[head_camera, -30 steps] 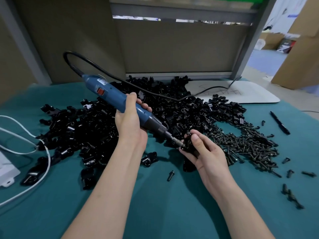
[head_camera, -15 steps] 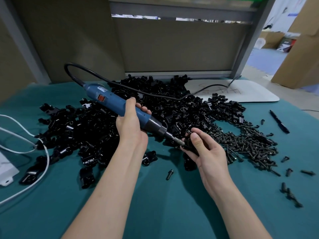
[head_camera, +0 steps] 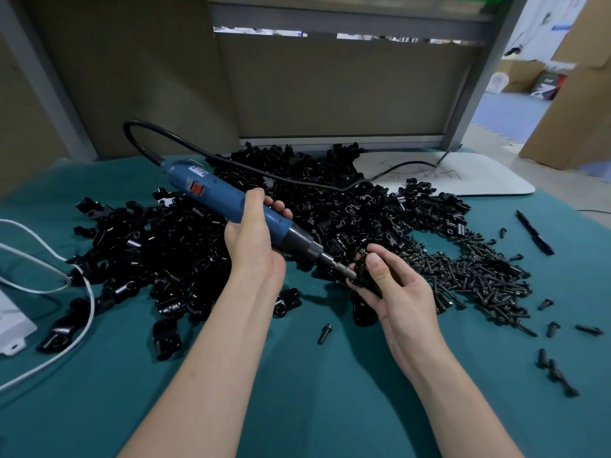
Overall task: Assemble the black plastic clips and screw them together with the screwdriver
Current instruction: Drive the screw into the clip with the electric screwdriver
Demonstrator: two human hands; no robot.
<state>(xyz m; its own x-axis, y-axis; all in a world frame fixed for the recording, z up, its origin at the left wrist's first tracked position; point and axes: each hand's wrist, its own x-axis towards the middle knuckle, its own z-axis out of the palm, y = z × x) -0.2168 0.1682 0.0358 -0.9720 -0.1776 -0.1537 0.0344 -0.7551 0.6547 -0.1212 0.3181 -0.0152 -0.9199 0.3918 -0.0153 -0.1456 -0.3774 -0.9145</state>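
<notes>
My left hand (head_camera: 254, 246) grips the blue electric screwdriver (head_camera: 218, 193) around its barrel, tip pointing down and right. The bit (head_camera: 344, 272) meets a black plastic clip (head_camera: 363, 276) that my right hand (head_camera: 396, 289) holds between thumb and fingers just above the teal table (head_camera: 297, 391). Most of that clip is hidden by my fingers. A big heap of black clips (head_camera: 330, 206) spreads behind both hands. A pile of black screws (head_camera: 479, 279) lies right of my right hand.
The screwdriver's black cord (head_camera: 297, 180) arcs back over the heap to a white board (head_camera: 479, 180) at the back right. White cables (head_camera: 43, 269) and a white box (head_camera: 10, 325) lie at the left edge. A black pen (head_camera: 534, 231) and loose screws (head_camera: 555, 368) lie at the right.
The screwdriver's rear end has dropped a little and both hands shifted slightly; the bit stays against the clip in my right hand.
</notes>
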